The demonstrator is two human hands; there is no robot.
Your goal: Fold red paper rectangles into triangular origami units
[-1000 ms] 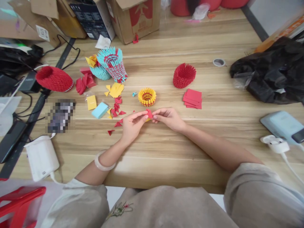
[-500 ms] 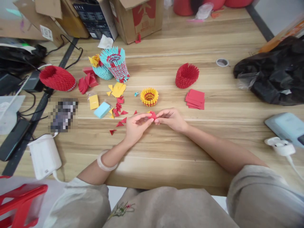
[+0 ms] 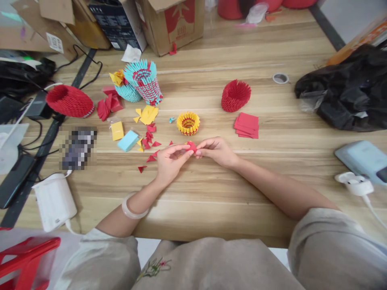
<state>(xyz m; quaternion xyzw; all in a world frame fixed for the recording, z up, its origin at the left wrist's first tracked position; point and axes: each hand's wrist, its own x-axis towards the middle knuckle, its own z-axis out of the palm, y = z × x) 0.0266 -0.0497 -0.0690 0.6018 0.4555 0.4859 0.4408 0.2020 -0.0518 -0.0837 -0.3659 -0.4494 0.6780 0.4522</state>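
Between my fingertips is a small piece of red paper (image 3: 191, 147), partly covered by the fingers. My left hand (image 3: 171, 160) pinches it from the left, and my right hand (image 3: 218, 152) pinches its right edge. Just beyond them stands a round yellow and red folded-paper bowl (image 3: 188, 123). Folded red paper triangles (image 3: 151, 158) lie scattered left of my left hand. A stack of red paper sheets (image 3: 246, 125) rests beyond my right hand, with a red folded-paper basket (image 3: 236, 95) behind it.
At the left are a blue paper pack (image 3: 128, 140), a yellow paper pack (image 3: 117, 131), yellow sheets (image 3: 149, 115) and a blue-red paper vase (image 3: 148, 82). Cardboard boxes (image 3: 181, 28) line the back. A black plastic bag (image 3: 347, 90) sits right, above a light-blue device (image 3: 359, 159).
The view has shifted slightly, so most things sit a little further left. Both hands keep hold of the red paper, with hardly any change in the fingers.
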